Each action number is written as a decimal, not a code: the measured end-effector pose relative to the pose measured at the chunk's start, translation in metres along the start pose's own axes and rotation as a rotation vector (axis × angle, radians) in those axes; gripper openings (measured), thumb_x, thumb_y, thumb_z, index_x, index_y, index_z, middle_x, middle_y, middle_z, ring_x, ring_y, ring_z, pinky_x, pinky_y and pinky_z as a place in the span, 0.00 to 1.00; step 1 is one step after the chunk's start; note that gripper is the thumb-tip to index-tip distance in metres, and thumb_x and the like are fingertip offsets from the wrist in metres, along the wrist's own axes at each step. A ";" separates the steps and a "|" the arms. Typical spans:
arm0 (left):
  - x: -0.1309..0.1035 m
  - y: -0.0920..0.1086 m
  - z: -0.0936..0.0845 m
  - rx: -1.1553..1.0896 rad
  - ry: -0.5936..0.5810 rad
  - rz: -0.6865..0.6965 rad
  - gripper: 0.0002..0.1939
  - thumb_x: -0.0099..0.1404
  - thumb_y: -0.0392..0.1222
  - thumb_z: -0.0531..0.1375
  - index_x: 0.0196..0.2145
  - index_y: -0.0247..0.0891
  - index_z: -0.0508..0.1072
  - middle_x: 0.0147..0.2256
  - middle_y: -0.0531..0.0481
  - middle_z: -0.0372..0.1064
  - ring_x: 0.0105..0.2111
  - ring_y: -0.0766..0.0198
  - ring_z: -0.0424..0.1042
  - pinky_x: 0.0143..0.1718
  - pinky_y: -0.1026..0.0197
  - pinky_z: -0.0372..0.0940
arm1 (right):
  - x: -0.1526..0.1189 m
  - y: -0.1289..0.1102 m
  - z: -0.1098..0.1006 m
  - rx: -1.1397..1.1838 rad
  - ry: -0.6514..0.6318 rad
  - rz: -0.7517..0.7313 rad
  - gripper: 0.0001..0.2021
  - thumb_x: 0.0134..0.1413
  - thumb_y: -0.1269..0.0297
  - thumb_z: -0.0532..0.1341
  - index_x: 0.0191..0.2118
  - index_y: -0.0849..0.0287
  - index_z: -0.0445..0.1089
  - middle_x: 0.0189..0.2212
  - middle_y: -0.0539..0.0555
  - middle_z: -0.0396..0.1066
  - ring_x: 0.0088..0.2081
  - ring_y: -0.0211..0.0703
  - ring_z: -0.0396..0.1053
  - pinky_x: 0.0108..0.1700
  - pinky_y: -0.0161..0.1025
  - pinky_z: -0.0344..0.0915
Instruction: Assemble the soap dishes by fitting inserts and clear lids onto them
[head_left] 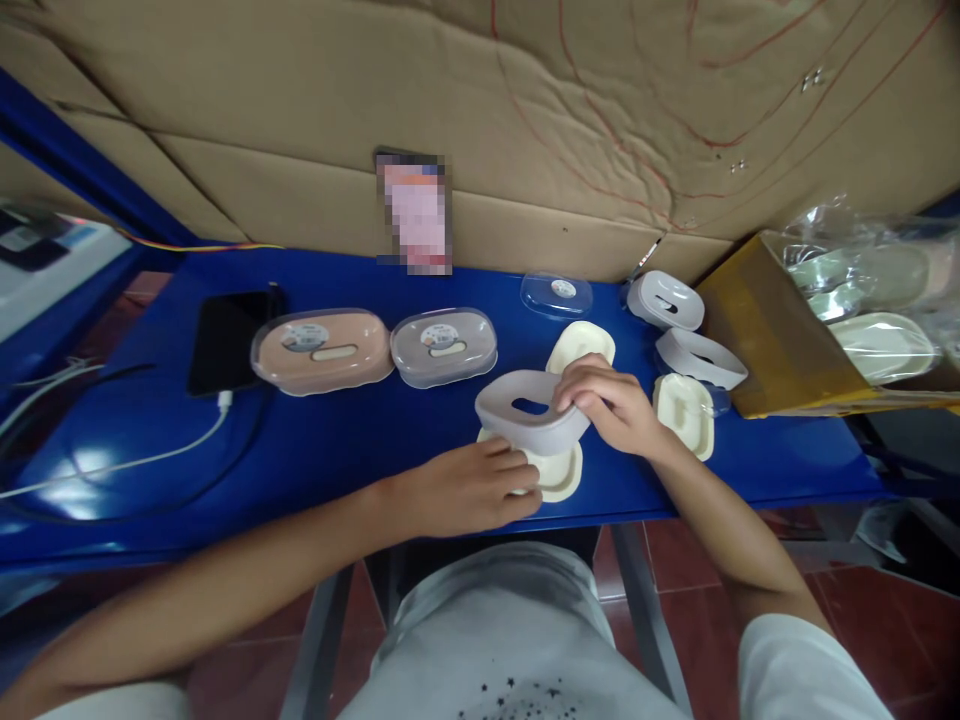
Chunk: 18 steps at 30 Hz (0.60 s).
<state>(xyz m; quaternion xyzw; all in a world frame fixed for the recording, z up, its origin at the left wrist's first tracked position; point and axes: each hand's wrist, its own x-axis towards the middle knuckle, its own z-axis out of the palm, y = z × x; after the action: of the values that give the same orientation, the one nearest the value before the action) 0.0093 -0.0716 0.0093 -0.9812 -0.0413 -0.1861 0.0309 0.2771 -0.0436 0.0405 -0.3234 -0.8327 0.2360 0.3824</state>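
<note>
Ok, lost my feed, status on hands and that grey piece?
Left hand on cream tray. Right hand holds grey piece over it. Nothing in the way.

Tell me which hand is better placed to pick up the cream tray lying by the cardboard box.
Right. The right hand on the grey insert is next to that cream tray; the left hand is farther off, pressing the cream base.

Open bench (360, 440) along the front edge left of centre; blocked at the back edge by two lidded boxes (322, 350), right corner crowded with loose shells (701, 357) and a carton (780, 330)
</note>
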 end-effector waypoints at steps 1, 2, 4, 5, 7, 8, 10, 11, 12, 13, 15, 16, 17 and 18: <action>0.001 0.004 -0.002 0.048 0.018 0.037 0.06 0.73 0.32 0.65 0.44 0.40 0.79 0.41 0.49 0.78 0.39 0.59 0.73 0.44 0.55 0.65 | 0.001 0.001 -0.001 0.043 -0.040 -0.008 0.18 0.78 0.50 0.56 0.37 0.51 0.76 0.33 0.52 0.81 0.41 0.48 0.77 0.53 0.52 0.72; 0.002 0.007 -0.003 0.090 0.044 0.067 0.06 0.74 0.33 0.65 0.45 0.41 0.80 0.44 0.48 0.78 0.42 0.59 0.73 0.46 0.56 0.65 | 0.001 0.002 -0.001 0.071 -0.076 -0.008 0.19 0.77 0.50 0.57 0.34 0.51 0.75 0.31 0.51 0.79 0.39 0.47 0.76 0.53 0.51 0.72; 0.002 0.013 -0.002 0.153 0.106 0.083 0.06 0.75 0.37 0.65 0.47 0.45 0.80 0.51 0.49 0.78 0.48 0.60 0.71 0.50 0.57 0.65 | 0.002 0.004 -0.001 0.065 -0.135 0.009 0.21 0.78 0.51 0.56 0.31 0.52 0.73 0.28 0.51 0.78 0.37 0.45 0.75 0.53 0.50 0.71; 0.002 0.015 -0.001 0.177 0.139 0.074 0.06 0.76 0.39 0.65 0.49 0.47 0.80 0.54 0.51 0.77 0.52 0.60 0.70 0.53 0.58 0.64 | 0.003 0.005 0.000 0.024 -0.167 0.020 0.21 0.78 0.50 0.55 0.33 0.52 0.74 0.31 0.52 0.79 0.38 0.46 0.76 0.54 0.50 0.71; 0.001 0.017 0.004 0.221 0.186 0.020 0.10 0.75 0.42 0.66 0.53 0.51 0.78 0.58 0.53 0.75 0.58 0.59 0.68 0.60 0.57 0.63 | 0.002 0.006 0.003 -0.099 -0.234 0.027 0.19 0.77 0.48 0.56 0.42 0.54 0.77 0.42 0.56 0.82 0.47 0.50 0.77 0.57 0.52 0.69; 0.000 0.016 0.006 0.240 0.202 -0.022 0.13 0.75 0.42 0.67 0.56 0.53 0.77 0.60 0.53 0.74 0.60 0.59 0.67 0.63 0.55 0.62 | 0.001 0.005 0.006 -0.155 -0.268 0.018 0.18 0.75 0.46 0.58 0.47 0.54 0.77 0.48 0.59 0.81 0.52 0.52 0.77 0.59 0.54 0.68; -0.003 0.011 0.010 0.261 0.220 -0.146 0.21 0.74 0.42 0.67 0.62 0.56 0.74 0.62 0.50 0.72 0.65 0.56 0.65 0.69 0.49 0.59 | -0.002 0.003 0.011 -0.218 -0.330 -0.012 0.22 0.70 0.43 0.63 0.56 0.55 0.76 0.58 0.62 0.78 0.60 0.56 0.73 0.64 0.56 0.65; -0.004 0.007 0.011 0.253 0.219 -0.221 0.24 0.74 0.42 0.68 0.64 0.57 0.71 0.64 0.48 0.71 0.66 0.53 0.65 0.70 0.45 0.58 | -0.004 0.002 0.013 -0.231 -0.353 -0.027 0.25 0.68 0.42 0.65 0.59 0.54 0.75 0.61 0.62 0.76 0.64 0.57 0.71 0.67 0.57 0.63; -0.005 0.002 0.011 0.229 0.207 -0.295 0.27 0.74 0.43 0.68 0.66 0.57 0.69 0.65 0.45 0.69 0.67 0.50 0.65 0.71 0.41 0.57 | -0.005 0.000 0.015 -0.244 -0.373 -0.035 0.27 0.67 0.42 0.66 0.62 0.54 0.73 0.64 0.62 0.75 0.67 0.58 0.69 0.70 0.59 0.60; -0.006 -0.004 0.010 0.187 0.187 -0.359 0.30 0.73 0.44 0.69 0.68 0.55 0.66 0.68 0.42 0.67 0.68 0.47 0.65 0.71 0.38 0.57 | -0.007 -0.001 0.016 -0.259 -0.390 -0.041 0.28 0.68 0.44 0.67 0.65 0.54 0.72 0.66 0.62 0.73 0.70 0.58 0.66 0.72 0.61 0.56; -0.009 -0.018 0.009 0.064 0.124 -0.446 0.40 0.70 0.48 0.73 0.72 0.50 0.61 0.71 0.34 0.60 0.71 0.40 0.63 0.70 0.35 0.60 | -0.009 -0.004 0.017 -0.285 -0.438 -0.056 0.25 0.71 0.51 0.65 0.68 0.53 0.70 0.69 0.61 0.70 0.74 0.58 0.61 0.75 0.64 0.51; -0.010 -0.024 0.009 -0.002 0.088 -0.466 0.45 0.68 0.50 0.74 0.74 0.46 0.58 0.72 0.30 0.57 0.71 0.37 0.62 0.69 0.35 0.62 | -0.009 -0.005 0.017 -0.289 -0.467 -0.067 0.23 0.73 0.56 0.63 0.68 0.52 0.70 0.70 0.60 0.70 0.74 0.57 0.59 0.75 0.66 0.50; -0.011 -0.029 0.009 -0.064 0.054 -0.478 0.50 0.65 0.50 0.76 0.75 0.43 0.55 0.73 0.27 0.56 0.72 0.36 0.61 0.68 0.35 0.64 | -0.009 -0.006 0.017 -0.287 -0.493 -0.080 0.22 0.73 0.60 0.61 0.68 0.51 0.71 0.70 0.58 0.69 0.75 0.57 0.59 0.76 0.66 0.49; -0.013 -0.033 0.010 -0.116 0.023 -0.483 0.53 0.64 0.51 0.77 0.76 0.41 0.52 0.73 0.26 0.55 0.72 0.35 0.61 0.68 0.36 0.66 | -0.009 -0.006 0.016 -0.286 -0.513 -0.090 0.22 0.73 0.63 0.60 0.68 0.50 0.71 0.70 0.56 0.69 0.75 0.56 0.59 0.76 0.67 0.48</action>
<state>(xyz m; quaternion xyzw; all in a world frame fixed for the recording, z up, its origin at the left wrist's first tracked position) -0.0021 -0.0387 -0.0029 -0.9408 -0.2637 -0.2012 -0.0702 0.2669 -0.0567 0.0310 -0.2666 -0.9405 0.1733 0.1199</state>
